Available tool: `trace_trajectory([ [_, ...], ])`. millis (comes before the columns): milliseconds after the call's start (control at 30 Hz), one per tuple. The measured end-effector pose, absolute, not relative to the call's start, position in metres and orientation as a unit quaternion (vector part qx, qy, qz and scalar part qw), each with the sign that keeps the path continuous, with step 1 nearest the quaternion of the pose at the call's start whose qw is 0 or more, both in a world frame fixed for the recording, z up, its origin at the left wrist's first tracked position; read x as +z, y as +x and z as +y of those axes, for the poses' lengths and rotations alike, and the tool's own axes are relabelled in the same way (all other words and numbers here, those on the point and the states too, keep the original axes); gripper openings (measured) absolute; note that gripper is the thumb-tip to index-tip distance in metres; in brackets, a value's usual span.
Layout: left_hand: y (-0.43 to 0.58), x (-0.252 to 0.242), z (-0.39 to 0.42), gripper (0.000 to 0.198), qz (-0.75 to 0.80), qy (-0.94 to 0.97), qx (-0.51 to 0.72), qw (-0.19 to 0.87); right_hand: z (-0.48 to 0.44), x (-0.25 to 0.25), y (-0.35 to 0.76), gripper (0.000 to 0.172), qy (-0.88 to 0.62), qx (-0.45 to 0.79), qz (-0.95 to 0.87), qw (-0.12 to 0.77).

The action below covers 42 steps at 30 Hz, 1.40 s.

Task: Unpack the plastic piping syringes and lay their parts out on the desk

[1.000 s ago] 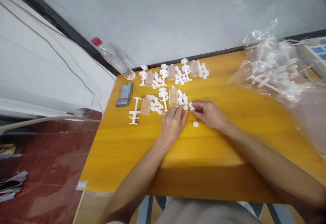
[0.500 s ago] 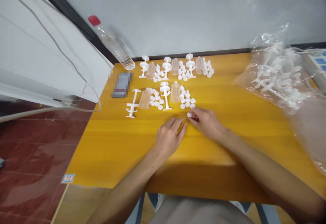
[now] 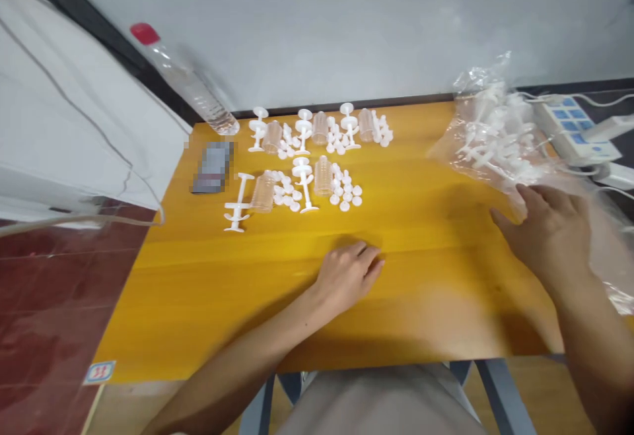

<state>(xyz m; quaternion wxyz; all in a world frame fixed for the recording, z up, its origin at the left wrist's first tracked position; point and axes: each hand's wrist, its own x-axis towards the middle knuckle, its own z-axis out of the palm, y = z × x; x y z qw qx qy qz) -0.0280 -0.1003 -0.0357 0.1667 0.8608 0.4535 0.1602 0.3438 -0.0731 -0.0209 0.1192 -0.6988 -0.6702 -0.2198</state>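
Note:
My right hand [image 3: 549, 234] reaches over the near edge of a clear plastic bag [image 3: 446, 151], thumb and fingers spread with nothing seen in them. White plastic parts [image 3: 488, 144] fill the bag. My left hand [image 3: 349, 273] rests on the table, empty, its fingers loosely bent and the thumb apart. Beyond it lie sets of parts in two rows. Each has a white plunger-like rod [image 3: 305, 187], a clear ribbed barrel [image 3: 323, 176] and a cluster of small white nozzle-like pieces [image 3: 345, 191]. Three sets form the back row, two the front.
A bottle with a red cap [image 3: 145, 33] leans at the back left, near a blurred-out dark flat object [image 3: 212, 167]. At the right, a power strip [image 3: 577, 131] with plugs and cables sits behind the bag. A numbered label [image 3: 100, 373] marks the table's front left corner.
My right hand has let go of a small white piece, now among the front right cluster, and has moved right to the bag. My left hand stays on the table; the view has shifted right.

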Motion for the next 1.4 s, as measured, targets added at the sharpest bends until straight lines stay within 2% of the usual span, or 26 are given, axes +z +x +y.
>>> trace_trajectory([
  [100, 0.008, -0.03, -0.074, 0.023, 0.427, 0.865, 0.167, 0.204, -0.048, -0.022, 0.347, 0.068, -0.74, -0.212, -0.634, 0.068],
  [233, 0.085, -0.024, 0.007, 0.048, 0.451, 0.827, 0.255, 0.218, -0.003, -0.015, 0.33, 0.077, -0.72, -0.176, -0.669, 0.06],
  [300, 0.124, -0.021, 0.054, 0.053, 0.496, 0.79, 0.275, 0.236, 0.016, -0.014, 0.327, 0.071, -0.709, -0.126, -0.691, 0.066],
  [400, 0.159, -0.014, 0.103, 0.038, 0.532, 0.755, 0.255, 0.287, 0.035, -0.016, 0.329, 0.051, -0.689, -0.059, -0.716, 0.09],
  [467, 0.162, -0.008, 0.114, 0.02, 0.539, 0.747, 0.254, 0.296, 0.039, -0.017, 0.33, 0.049, -0.672, -0.045, -0.731, 0.109],
  [533, 0.149, -0.002, 0.107, 0.013, 0.543, 0.736, 0.282, 0.289, 0.035, -0.014, 0.328, 0.055, -0.645, -0.035, -0.751, 0.139],
  [633, 0.108, 0.008, 0.069, 0.016, 0.521, 0.702, 0.365, 0.32, 0.014, -0.004, 0.315, 0.062, -0.592, -0.003, -0.781, 0.198],
  [833, 0.007, 0.01, -0.056, 0.023, 0.469, 0.553, 0.424, 0.542, -0.067, -0.001, 0.272, 0.061, -0.488, 0.081, -0.832, 0.25],
  [900, -0.019, -0.001, -0.09, 0.03, 0.475, 0.518, 0.416, 0.577, -0.09, -0.01, 0.26, 0.068, -0.46, 0.101, -0.848, 0.243],
  [967, -0.04, -0.016, -0.115, 0.034, 0.487, 0.504, 0.394, 0.594, -0.105, -0.022, 0.251, 0.083, -0.446, 0.103, -0.859, 0.229],
  [1033, -0.056, -0.03, -0.131, 0.033, 0.52, 0.52, 0.376, 0.563, -0.114, -0.033, 0.245, 0.094, -0.446, 0.096, -0.863, 0.218],
  [1067, -0.062, -0.035, -0.137, 0.032, 0.552, 0.541, 0.373, 0.512, -0.116, -0.038, 0.242, 0.096, -0.45, 0.091, -0.861, 0.219],
  [1167, -0.072, -0.038, -0.151, 0.028, 0.633, 0.634, 0.375, 0.239, -0.121, -0.049, 0.237, 0.095, -0.458, 0.078, -0.855, 0.229],
  [1233, -0.072, -0.033, -0.156, 0.018, 0.599, 0.711, 0.354, 0.104, -0.123, -0.053, 0.234, 0.097, -0.458, 0.071, -0.854, 0.236],
  [1300, -0.069, -0.027, -0.157, 0.012, 0.522, 0.783, 0.325, 0.093, -0.124, -0.056, 0.231, 0.1, -0.457, 0.071, -0.851, 0.247],
  [1367, -0.066, -0.023, -0.153, 0.008, 0.463, 0.818, 0.308, 0.147, -0.125, -0.058, 0.23, 0.101, -0.458, 0.078, -0.847, 0.259],
  [1400, -0.064, -0.022, -0.15, 0.014, 0.447, 0.822, 0.307, 0.174, -0.126, -0.059, 0.23, 0.102, -0.458, 0.083, -0.844, 0.265],
])
